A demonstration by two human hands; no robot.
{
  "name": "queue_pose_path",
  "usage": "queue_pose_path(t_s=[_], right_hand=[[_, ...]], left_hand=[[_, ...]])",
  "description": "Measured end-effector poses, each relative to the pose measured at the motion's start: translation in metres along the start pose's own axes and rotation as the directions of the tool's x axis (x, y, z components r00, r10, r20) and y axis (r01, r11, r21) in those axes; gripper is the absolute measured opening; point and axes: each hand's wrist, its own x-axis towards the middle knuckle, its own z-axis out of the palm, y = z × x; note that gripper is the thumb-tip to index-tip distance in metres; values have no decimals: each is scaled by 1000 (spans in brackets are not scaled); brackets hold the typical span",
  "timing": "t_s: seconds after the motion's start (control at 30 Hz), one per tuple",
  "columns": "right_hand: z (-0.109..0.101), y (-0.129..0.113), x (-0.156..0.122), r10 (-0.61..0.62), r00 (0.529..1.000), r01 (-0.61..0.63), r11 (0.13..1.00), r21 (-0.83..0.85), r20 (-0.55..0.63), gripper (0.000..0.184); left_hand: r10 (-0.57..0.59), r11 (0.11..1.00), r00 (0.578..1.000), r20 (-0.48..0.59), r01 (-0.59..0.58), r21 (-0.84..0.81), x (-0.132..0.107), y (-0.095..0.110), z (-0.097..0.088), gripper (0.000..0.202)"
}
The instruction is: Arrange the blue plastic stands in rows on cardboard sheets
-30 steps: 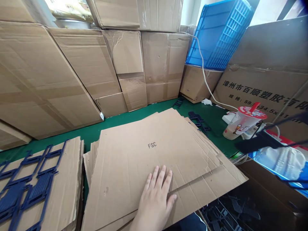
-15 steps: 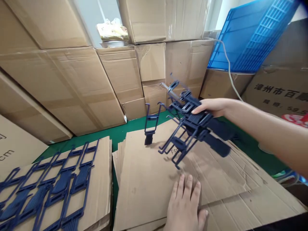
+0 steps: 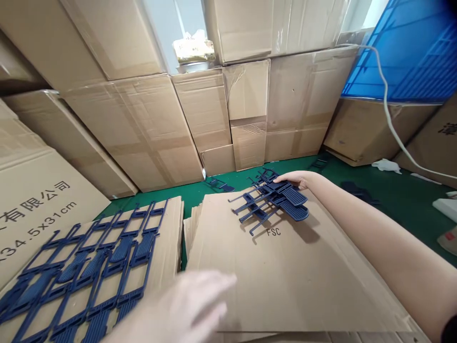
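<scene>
My right hand (image 3: 298,179) reaches across to the far edge of a flat cardboard sheet (image 3: 285,276) marked FSC. It rests on a bundle of dark blue plastic frame parts (image 3: 271,200) lying on that sheet, fingers curled over the top. My left hand (image 3: 185,309) hovers low over the near left corner of the sheet, blurred by motion, fingers stretched out and holding nothing. To the left, rows of the same blue frame parts (image 3: 89,271) lie flat on another cardboard stack (image 3: 167,247).
Brown cartons (image 3: 160,124) are stacked along the back and left. A blue plastic crate (image 3: 410,62) leans on boxes at the right, with a white cable (image 3: 392,128) running down. The floor is green (image 3: 392,200). A loose blue part (image 3: 216,183) lies by the cartons.
My right hand has lowered the blue bundle from mid-air onto the far part of the FSC sheet. My left hand has slid left off the sheet's middle. The view has turned left.
</scene>
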Motion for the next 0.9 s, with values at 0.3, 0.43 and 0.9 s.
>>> queue_pose_path(t_s=[0.3, 0.43, 0.9], right_hand=[[-26, 25, 11, -76, 986, 79, 997, 15, -148, 20], [-29, 21, 16, -156, 933, 134, 987, -89, -323, 23], [12, 17, 67, -523, 702, 79, 732, -676, -484, 45]], left_hand=[[-261, 965, 952, -161, 254, -65, 153, -96, 28, 45], [-217, 975, 938, -270, 197, -101, 201, -72, 45, 65], [-62, 996, 996, 64, 58, 70, 240, -72, 53, 79]])
